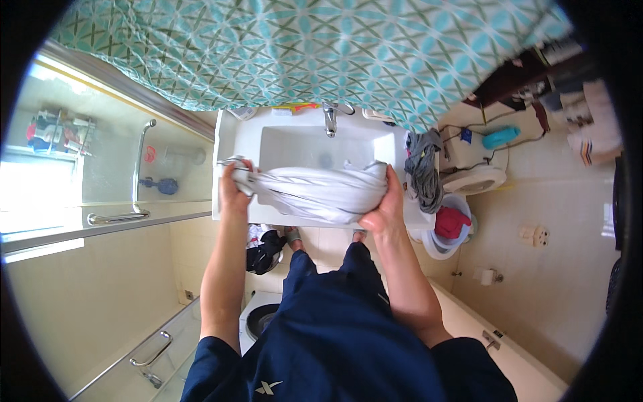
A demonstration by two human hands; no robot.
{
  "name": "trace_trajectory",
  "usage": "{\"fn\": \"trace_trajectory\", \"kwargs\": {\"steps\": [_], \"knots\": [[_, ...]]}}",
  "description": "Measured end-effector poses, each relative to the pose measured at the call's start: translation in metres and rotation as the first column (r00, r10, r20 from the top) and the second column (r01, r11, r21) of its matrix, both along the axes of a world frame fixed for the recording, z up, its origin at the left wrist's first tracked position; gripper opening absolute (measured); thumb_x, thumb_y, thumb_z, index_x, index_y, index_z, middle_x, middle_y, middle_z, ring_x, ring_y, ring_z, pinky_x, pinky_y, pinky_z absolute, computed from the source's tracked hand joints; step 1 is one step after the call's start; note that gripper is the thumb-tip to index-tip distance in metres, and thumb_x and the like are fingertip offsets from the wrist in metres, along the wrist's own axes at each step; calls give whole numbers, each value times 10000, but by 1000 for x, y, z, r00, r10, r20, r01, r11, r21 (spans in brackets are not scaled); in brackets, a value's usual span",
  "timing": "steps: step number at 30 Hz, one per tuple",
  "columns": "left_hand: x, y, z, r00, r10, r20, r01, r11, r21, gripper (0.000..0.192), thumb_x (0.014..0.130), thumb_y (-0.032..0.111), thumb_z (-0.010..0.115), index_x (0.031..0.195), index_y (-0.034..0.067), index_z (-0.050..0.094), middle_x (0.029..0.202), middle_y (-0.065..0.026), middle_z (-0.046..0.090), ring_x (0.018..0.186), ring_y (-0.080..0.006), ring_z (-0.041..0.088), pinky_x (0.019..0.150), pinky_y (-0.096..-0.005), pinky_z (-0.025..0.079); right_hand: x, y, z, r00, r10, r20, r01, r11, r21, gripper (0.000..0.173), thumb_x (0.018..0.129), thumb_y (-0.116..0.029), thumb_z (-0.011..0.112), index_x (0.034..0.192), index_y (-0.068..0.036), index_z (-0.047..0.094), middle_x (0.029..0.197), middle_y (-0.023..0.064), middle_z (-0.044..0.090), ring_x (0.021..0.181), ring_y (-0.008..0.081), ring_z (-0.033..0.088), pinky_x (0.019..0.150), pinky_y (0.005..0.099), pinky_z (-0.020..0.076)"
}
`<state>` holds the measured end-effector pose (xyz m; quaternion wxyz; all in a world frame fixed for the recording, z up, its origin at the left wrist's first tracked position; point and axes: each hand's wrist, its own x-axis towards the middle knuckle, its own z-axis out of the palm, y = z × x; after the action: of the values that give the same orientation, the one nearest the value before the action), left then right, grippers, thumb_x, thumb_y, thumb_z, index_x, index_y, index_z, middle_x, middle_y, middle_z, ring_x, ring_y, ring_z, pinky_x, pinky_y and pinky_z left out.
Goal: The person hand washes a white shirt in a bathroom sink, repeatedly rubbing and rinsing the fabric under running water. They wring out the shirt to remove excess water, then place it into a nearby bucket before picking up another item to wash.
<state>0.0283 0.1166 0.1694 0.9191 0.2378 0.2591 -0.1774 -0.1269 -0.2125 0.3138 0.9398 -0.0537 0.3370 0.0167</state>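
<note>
A white garment or cloth with thin dark lines (316, 193) is stretched sideways over the front part of a white washbasin (281, 145). Its bunched left end is gripped in my left hand (236, 188). My right hand (387, 203) holds the wider right end, thumb towards me, fingers partly hidden by the cloth. Beyond the cloth, a chrome faucet (330, 120) stands at the basin's back edge. Grey wet-looking clothes (424, 171) lie draped over the counter's right end, close to my right hand.
A patterned teal curtain (301, 55) hangs across the far side. Dark and white clothes (263, 248) lie on the floor at left. At right are a bucket (442, 246) with a red cloth (452, 222) and a toilet (474, 180). A glass shower panel (110, 176) stands left.
</note>
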Motion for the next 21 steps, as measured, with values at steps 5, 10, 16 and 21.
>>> {"fn": "trace_trajectory", "kwargs": {"steps": [5, 10, 16, 21], "knots": [[1, -75, -69, 900, -380, -215, 409, 905, 114, 891, 879, 668, 668, 1485, 53, 448, 1400, -213, 563, 1325, -406, 530, 1125, -650, 383, 20, 6, 8, 996, 24, -86, -22, 999, 27, 364, 961, -377, 512, 1093, -96, 702, 1134, 100, 723, 1115, 326, 669, 1077, 564, 467], [-39, -107, -41, 739, -310, -598, 377, 926, -14, 1481, 714, 837, 707, 1626, -11, -96, 1614, -360, 164, 1494, -513, 232, 1153, -748, 213, 66, 15, 7, 996, 76, -48, -77, 997, -20, 337, 959, -332, 498, 1042, -68, 689, 1096, 94, 717, 1072, 304, 675, 1029, 531, 500], [-106, -130, 44, 789, -516, -333, 187, 718, -670, 1282, 785, 890, 567, 1654, 82, 80, 1635, -322, 233, 1500, -503, 270, 1179, -707, 236, 92, 44, 17, 968, 232, -92, -240, 966, -92, 379, 983, -314, 449, 1158, -62, 671, 1204, 126, 695, 1125, 314, 669, 1050, 525, 494], [-83, -172, 14, 987, -155, 40, 130, 629, -766, 955, 899, 866, 380, 1527, 153, 474, 1499, -281, 504, 1340, -435, 539, 1135, -595, 424, 45, 70, -4, 854, 447, -264, -505, 834, -220, 496, 1056, -426, 447, 1375, -81, 603, 1408, 82, 630, 1320, 282, 588, 1149, 492, 436]]}}
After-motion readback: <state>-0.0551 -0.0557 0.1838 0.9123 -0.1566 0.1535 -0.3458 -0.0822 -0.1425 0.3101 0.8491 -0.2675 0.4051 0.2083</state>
